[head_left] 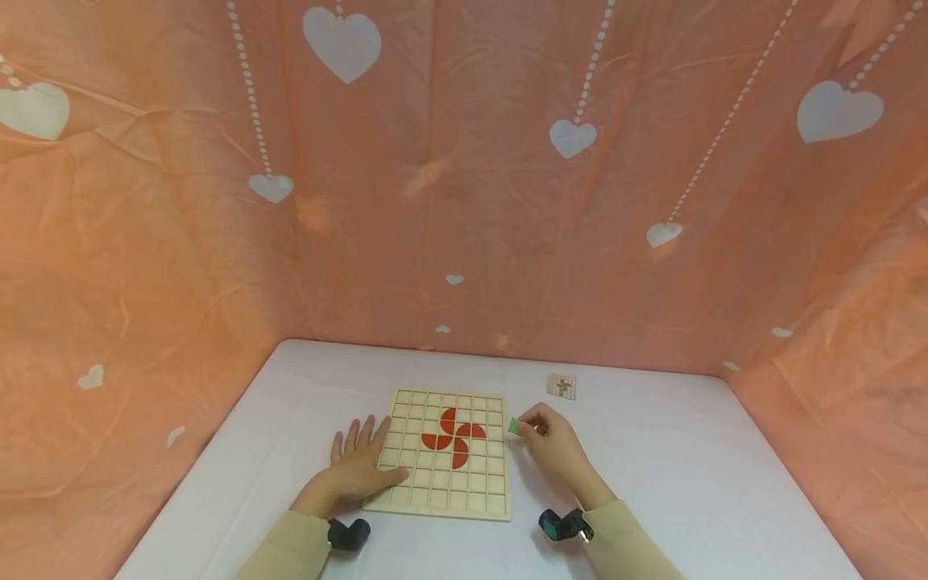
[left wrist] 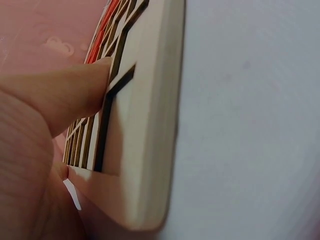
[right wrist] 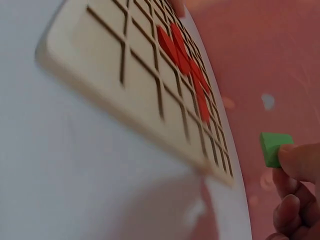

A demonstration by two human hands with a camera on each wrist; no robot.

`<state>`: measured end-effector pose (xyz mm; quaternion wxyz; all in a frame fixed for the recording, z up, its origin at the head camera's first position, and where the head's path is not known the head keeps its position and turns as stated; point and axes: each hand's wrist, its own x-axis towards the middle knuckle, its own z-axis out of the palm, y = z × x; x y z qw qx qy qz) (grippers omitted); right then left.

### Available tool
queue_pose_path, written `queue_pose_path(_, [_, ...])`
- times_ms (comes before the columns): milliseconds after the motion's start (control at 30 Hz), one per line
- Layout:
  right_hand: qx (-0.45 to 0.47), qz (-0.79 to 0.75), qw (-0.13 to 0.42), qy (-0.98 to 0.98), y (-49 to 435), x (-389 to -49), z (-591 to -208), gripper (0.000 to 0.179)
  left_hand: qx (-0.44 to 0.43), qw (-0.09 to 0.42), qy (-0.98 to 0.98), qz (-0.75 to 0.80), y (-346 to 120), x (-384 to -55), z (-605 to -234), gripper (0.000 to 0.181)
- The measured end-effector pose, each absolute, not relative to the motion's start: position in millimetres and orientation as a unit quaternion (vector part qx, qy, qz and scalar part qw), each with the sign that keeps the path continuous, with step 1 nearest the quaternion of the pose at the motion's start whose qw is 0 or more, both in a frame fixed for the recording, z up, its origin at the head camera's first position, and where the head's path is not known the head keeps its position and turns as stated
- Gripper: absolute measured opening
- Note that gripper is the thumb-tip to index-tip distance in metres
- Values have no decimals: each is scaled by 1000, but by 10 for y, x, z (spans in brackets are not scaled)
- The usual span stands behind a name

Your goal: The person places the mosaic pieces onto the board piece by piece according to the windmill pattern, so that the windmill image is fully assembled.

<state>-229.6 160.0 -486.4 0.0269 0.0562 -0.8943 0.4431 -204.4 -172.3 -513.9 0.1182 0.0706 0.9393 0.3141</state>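
Note:
A wooden grid board lies flat on the white table, with red quarter-round pieces set in its middle cells as a pinwheel. My left hand rests at the board's left edge, fingers spread and thumb lying over the lower left cells. In the left wrist view that thumb touches the grid near the board's corner. Just right of the board, my right hand pinches a small green square tile between thumb and fingertips. The right wrist view shows the green tile held up beyond the board's edge.
A small pattern card with a red pinwheel print lies on the table behind the right hand. Orange cloth with white hearts closes off the back and both sides of the white table. Both wrists wear dark camera mounts.

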Motion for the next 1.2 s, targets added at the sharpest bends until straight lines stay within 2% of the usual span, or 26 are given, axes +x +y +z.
queue_pose_path(467, [151,468,-42,-870,907,-2175,-4978,3,84,113,939,313,-1734,-2038,-5151,103])
queue_pose_path(700, [162,466,-36,-869,715,-2114,-5020,3,82,118,942,305,-1733,-2026,-5091,101])
queue_pose_path(1000, [143,474,-50,-868,640,-2130,-5131,4,81,112,942,305,-1746,-2076,-5225,107])
queue_pose_path(1200, [148,455,-33,-878,623,-2153,-5152,5,78,109,945,298,-1752,-2096,-5255,106])
